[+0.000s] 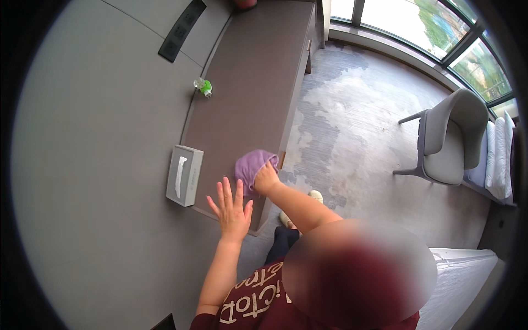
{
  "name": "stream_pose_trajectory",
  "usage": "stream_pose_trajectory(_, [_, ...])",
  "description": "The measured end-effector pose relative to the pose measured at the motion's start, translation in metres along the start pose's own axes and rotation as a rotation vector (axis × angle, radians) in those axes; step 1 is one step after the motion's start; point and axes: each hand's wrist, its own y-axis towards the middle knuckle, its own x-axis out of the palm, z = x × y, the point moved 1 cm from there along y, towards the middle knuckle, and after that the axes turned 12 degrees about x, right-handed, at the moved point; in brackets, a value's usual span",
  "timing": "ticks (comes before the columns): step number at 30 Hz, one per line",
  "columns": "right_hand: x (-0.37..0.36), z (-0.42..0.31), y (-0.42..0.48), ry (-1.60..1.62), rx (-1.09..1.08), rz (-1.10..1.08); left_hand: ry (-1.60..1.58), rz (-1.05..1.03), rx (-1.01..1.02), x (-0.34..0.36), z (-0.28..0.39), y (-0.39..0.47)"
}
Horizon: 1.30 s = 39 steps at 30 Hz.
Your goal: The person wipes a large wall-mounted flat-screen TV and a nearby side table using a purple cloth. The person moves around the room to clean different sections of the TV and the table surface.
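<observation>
My right hand (pixel 266 180) is on a bunched purple cloth (pixel 252 166), near the front edge of a long brown desk (pixel 251 78). The cloth rests on the desktop and hides some of my fingertips. To the left, my left hand (pixel 233 214) is held up near the desk's close end, fingers spread and nothing in it. A grey tissue box (pixel 189 177) with a white tissue showing in its slot sits along the wall side, left of both hands. Farther along that side lies a small green plug-in device (pixel 206 88) with a clear bottle.
A black socket strip (pixel 181 31) is on the grey wall (pixel 103 123). At the right, a grey armchair (pixel 447 144) stands on patterned carpet (pixel 350 115) before stacked white pillows (pixel 500 156) and windows (pixel 412 24). A reddish object (pixel 246 3) is partly visible at the desk's far end.
</observation>
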Motion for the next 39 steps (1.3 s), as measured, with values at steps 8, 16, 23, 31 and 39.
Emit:
stream_pose_trajectory(8, [0.024,0.014,-0.014,-0.364,-0.504,-0.241,-0.053,-0.026,-0.004,0.04,-0.024,0.019])
stream_pose_trajectory(16, [-0.037,0.152,0.118,0.285,0.447,0.327,-0.077,-0.01,0.007,0.064,-0.032,0.056])
stream_pose_trajectory(23, [0.112,0.181,0.166,1.36,0.613,0.635,-0.09,-0.123,0.084,0.076,-0.005,0.12])
stream_pose_trajectory(31, [0.062,0.179,0.131,2.224,1.068,-0.21,-0.152,-0.122,0.008,0.082,0.047,0.226])
stream_pose_trajectory(39, [0.109,0.143,0.068,1.897,0.948,-0.57,-0.127,-0.129,-0.152,0.068,0.057,0.259])
